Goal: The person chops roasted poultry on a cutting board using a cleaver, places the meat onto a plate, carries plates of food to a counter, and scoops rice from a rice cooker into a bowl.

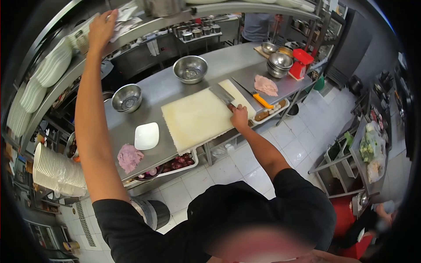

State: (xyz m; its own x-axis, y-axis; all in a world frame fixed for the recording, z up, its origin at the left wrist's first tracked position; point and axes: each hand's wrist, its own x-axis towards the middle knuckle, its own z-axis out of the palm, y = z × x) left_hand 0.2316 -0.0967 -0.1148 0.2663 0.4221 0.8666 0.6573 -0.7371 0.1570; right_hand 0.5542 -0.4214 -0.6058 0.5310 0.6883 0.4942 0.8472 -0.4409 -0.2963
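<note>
The right hand [239, 117] has its grip wrapped around the handle of a big, wide knife [222, 94]. The big knife is at the right part of the white cutting board [193, 120], on the shiny tabletop [153, 94]. The left hand [101, 33] is up high by some white papers [126, 19] on a shelf; I cannot tell if its grip is pinching any. A knife with an orange handle [263, 101] lies near some pink meat [265, 85].
</note>
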